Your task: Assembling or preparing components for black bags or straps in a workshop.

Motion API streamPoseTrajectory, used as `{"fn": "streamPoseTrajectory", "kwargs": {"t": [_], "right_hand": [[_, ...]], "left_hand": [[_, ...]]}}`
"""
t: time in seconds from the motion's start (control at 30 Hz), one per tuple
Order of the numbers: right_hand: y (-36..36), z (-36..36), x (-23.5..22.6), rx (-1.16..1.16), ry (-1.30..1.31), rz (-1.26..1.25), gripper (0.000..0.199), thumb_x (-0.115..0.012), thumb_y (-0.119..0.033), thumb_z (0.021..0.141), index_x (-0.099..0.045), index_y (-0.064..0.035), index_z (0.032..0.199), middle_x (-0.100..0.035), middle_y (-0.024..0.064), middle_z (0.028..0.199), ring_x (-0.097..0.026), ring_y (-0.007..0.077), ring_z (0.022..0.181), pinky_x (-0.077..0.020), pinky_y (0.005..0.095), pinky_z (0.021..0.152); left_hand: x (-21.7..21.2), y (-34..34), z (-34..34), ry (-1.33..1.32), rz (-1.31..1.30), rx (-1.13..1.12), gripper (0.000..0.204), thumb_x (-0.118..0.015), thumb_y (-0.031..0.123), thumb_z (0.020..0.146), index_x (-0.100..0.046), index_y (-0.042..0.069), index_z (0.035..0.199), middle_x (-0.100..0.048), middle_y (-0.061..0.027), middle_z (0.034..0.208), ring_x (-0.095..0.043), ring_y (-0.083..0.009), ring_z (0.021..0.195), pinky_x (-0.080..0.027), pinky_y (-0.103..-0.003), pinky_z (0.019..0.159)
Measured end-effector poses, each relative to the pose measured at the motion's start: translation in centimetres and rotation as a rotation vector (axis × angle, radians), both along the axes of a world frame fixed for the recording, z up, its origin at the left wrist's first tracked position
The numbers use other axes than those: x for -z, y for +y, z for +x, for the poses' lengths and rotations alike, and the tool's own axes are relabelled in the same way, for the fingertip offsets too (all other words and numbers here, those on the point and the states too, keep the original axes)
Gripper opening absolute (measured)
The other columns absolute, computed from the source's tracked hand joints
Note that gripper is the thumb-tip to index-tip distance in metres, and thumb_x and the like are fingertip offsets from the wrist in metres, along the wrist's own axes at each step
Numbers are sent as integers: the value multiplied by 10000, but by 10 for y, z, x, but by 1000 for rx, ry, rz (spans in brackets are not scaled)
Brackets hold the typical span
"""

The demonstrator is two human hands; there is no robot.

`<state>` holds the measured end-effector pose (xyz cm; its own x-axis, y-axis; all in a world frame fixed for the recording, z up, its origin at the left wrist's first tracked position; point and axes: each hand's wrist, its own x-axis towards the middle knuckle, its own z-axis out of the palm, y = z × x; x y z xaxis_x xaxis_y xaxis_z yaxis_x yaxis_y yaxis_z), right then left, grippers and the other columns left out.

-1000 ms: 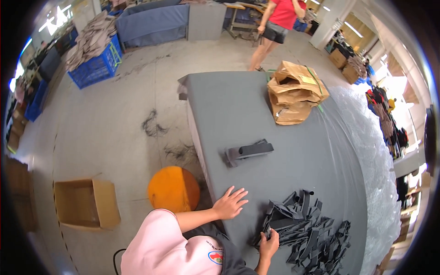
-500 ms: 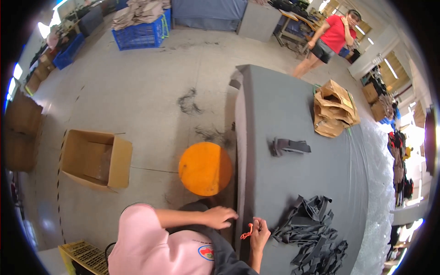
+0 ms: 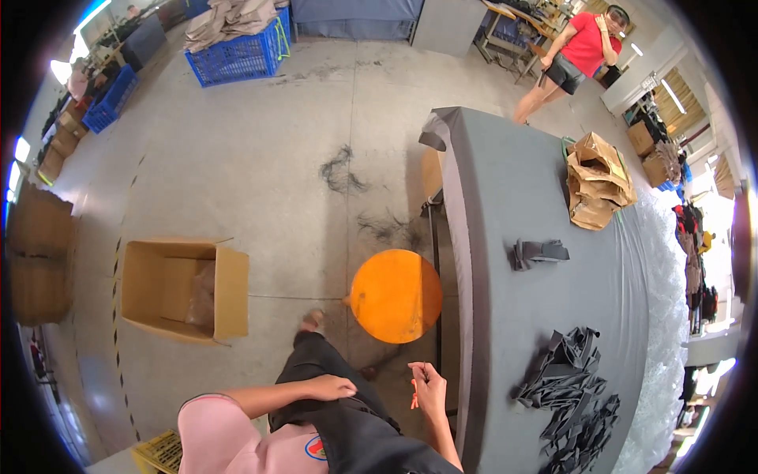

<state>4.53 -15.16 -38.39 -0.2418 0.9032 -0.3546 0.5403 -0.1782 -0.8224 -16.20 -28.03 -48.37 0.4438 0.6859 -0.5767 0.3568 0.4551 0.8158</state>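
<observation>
My right hand (image 3: 429, 389) is closed in a pinch around a small orange-red looped thing (image 3: 414, 394), perhaps a handle; its exact kind is unclear. This hand is in the air just left of the grey-covered table (image 3: 505, 324). My left hand (image 3: 331, 387) lies in front of my black apron, fingers curled in; whether anything is inside them is hidden. Loose dark fabric strips (image 3: 575, 395) form a heap on the table to my right. Farther up the table lies a small folded dark strip bundle (image 3: 540, 253).
A round orange stool (image 3: 396, 296) stands close ahead, beside the table. An open cardboard box (image 3: 232, 294) is on the floor at left. A crumpled brown paper bag (image 3: 598, 182) sits at the table's far end. Beyond it stands a person in red (image 3: 594, 39). A blue crate (image 3: 233, 65) holds cloth.
Both hands have drawn away from the table edge, and the right one is now left of it. My left fingers have curled in. The table and stool appear farther right as my view shifts.
</observation>
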Motion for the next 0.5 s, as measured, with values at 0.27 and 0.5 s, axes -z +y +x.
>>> {"fn": "streamPoseTrajectory", "kwargs": {"t": [0.27, 0.5], "right_hand": [[56, -144, 44, -171, -212, 18, 199, -554, -200, 850, -625, -17, 879, -547, 34, 576, -508, 87, 451, -410, 266, 430], [130, -275, 14, -394, -399, -150, 267, -560, -276, 850, -619, -36, 952, -645, 118, 782, -626, 227, 677, -481, 327, 626]], "left_hand": [[-1, 17, -232, 249, 120, 145, 244, -579, 227, 775, -627, 85, 968, -624, -121, 905, -599, -280, 864, -475, -357, 761], [-3, 88, -391, -107, -142, 285, 445, -618, 237, 775, -538, 4, 1144, -612, -137, 1053, -601, -216, 932, -463, -308, 820]]}}
